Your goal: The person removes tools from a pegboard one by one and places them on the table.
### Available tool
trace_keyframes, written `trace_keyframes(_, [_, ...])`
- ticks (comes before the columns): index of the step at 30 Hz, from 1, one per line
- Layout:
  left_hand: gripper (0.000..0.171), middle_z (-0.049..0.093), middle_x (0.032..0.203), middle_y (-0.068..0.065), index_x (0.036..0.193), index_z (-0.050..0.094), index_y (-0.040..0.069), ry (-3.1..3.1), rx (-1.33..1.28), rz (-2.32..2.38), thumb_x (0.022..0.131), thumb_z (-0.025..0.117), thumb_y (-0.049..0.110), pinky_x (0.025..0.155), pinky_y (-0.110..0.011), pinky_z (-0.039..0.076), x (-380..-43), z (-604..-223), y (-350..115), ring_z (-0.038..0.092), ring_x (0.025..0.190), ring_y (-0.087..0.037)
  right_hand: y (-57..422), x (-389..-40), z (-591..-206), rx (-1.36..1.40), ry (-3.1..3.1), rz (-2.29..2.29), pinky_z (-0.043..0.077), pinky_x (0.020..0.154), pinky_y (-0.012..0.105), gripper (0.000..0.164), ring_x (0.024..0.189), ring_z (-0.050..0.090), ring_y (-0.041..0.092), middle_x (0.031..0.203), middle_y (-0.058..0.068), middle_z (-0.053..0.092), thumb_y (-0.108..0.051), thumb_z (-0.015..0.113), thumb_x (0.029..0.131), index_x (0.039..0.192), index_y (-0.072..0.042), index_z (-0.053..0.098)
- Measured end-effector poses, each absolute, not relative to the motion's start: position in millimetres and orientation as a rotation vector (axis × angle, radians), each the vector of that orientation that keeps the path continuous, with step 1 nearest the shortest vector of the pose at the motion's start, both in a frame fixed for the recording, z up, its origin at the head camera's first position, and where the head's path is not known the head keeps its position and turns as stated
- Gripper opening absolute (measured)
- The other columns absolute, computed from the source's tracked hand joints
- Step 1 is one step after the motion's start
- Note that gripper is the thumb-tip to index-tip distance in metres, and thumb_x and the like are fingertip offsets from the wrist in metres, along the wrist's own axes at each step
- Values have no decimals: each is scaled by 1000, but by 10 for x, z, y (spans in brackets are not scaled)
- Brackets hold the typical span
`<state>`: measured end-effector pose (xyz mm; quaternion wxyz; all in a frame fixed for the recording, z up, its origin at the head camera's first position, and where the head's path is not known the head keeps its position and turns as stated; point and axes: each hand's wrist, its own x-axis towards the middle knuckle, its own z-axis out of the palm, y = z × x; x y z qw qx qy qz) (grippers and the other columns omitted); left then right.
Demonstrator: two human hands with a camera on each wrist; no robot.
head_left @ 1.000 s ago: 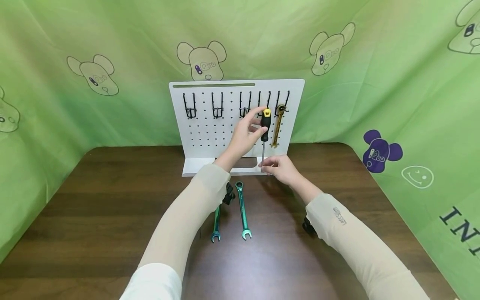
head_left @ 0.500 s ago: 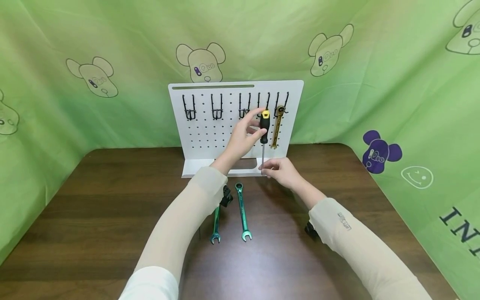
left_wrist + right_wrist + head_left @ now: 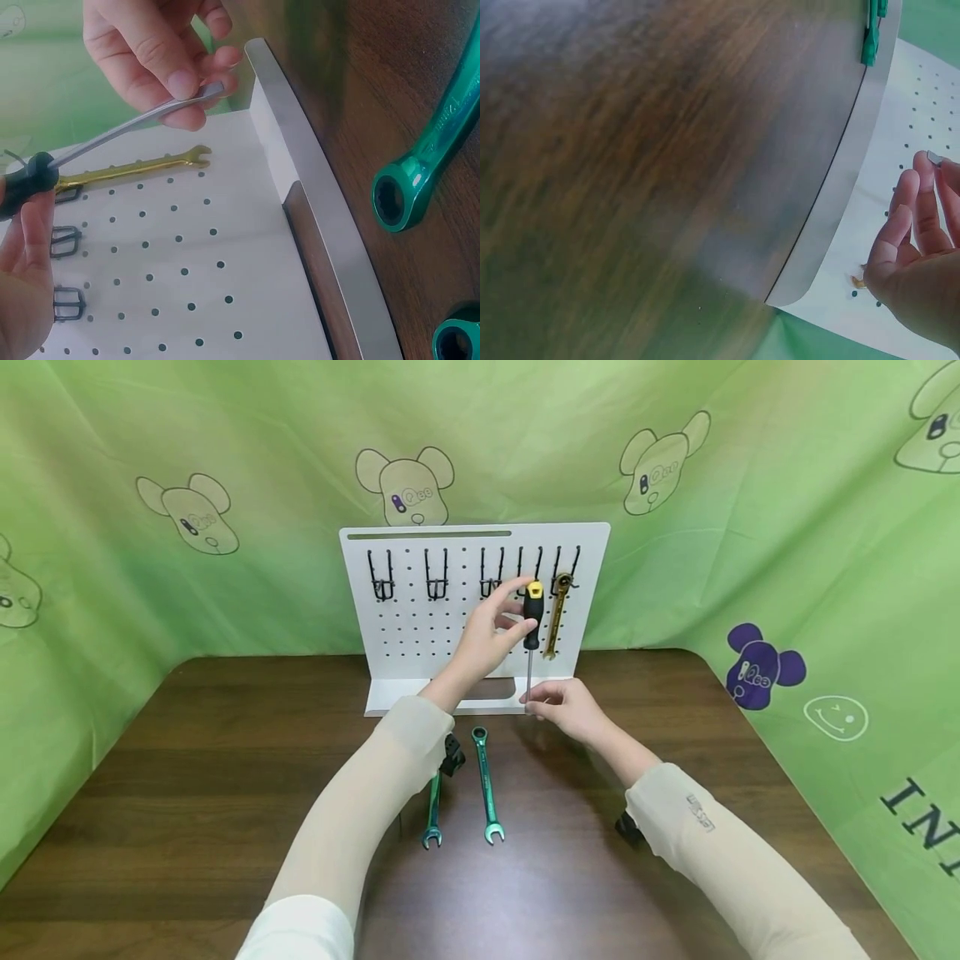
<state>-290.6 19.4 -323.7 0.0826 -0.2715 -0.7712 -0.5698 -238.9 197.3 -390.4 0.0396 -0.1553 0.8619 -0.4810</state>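
Note:
A flat-tip screwdriver (image 3: 533, 610) with a black and yellow handle is held upright, tip down, in front of the white pegboard (image 3: 420, 635). My left hand (image 3: 486, 635) grips its handle between thumb and fingers. Down at the tip, my right hand (image 3: 573, 706) pinches the metal shaft (image 3: 135, 120) between thumb and finger; the left wrist view shows the flat end poking out. Just right of the handle, a gold combination wrench (image 3: 556, 618) hangs from the board's rightmost hook. In the right wrist view, only the screwdriver's tip (image 3: 934, 158) shows beyond my right fingers.
Two green combination wrenches lie on the brown table: one wrench (image 3: 488, 785) in front of the board, the other wrench (image 3: 432, 814) partly under my left forearm. Several black double hooks (image 3: 437, 578) line the board's upper part. A green curtain (image 3: 277, 527) surrounds the table.
Both hands keep the same hold on the screwdriver. My right hand and forearm have shifted slightly down and right; the rest looks almost still.

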Motion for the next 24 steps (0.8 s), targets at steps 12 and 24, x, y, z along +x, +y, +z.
trace_keyframes(12, [55, 69, 113, -14, 145, 47, 24, -2297, -864, -1694, 95, 67, 12, 85, -32, 57, -2833, -3218, 161, 69, 92, -24, 1971, -2248, -3876, -481, 2606, -1522, 54, 68, 23, 19, 75, 64, 13, 97, 30, 70, 3, 63, 90, 105, 13, 69])
trace_keyframes(24, [53, 71, 108, -15, 141, 50, 20, -2318, -876, -1699, 93, 70, 10, 84, -29, 57, -2765, -3222, 92, 71, 87, -24, 1963, -2152, -3927, -549, 2559, -1526, 51, 69, 18, 19, 74, 59, 0, 99, 32, 69, 3, 64, 90, 104, 14, 68])
